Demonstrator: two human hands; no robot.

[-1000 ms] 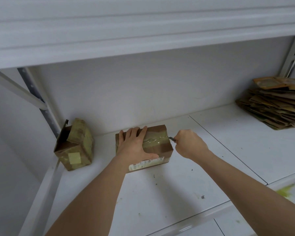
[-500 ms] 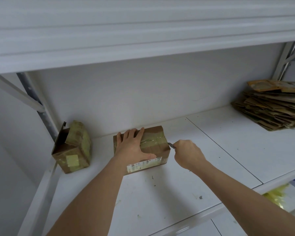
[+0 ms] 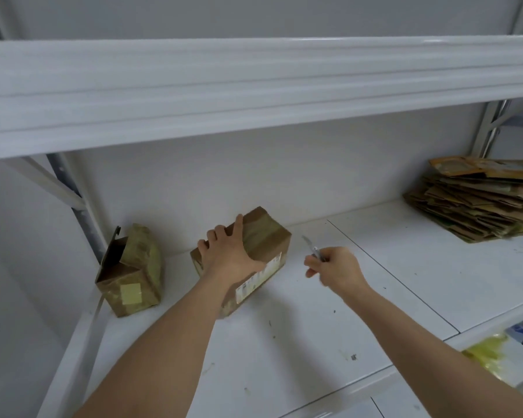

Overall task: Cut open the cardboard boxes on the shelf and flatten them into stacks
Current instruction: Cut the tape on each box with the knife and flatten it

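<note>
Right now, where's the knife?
In the head view, the knife is in the right hand, blade up in the air just right of the taped box, not touching it.

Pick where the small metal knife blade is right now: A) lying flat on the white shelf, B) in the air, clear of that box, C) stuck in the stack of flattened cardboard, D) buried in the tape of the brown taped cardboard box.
B: the right hand grips the small metal knife with a gap of white shelf showing between blade and brown taped cardboard box.
</note>
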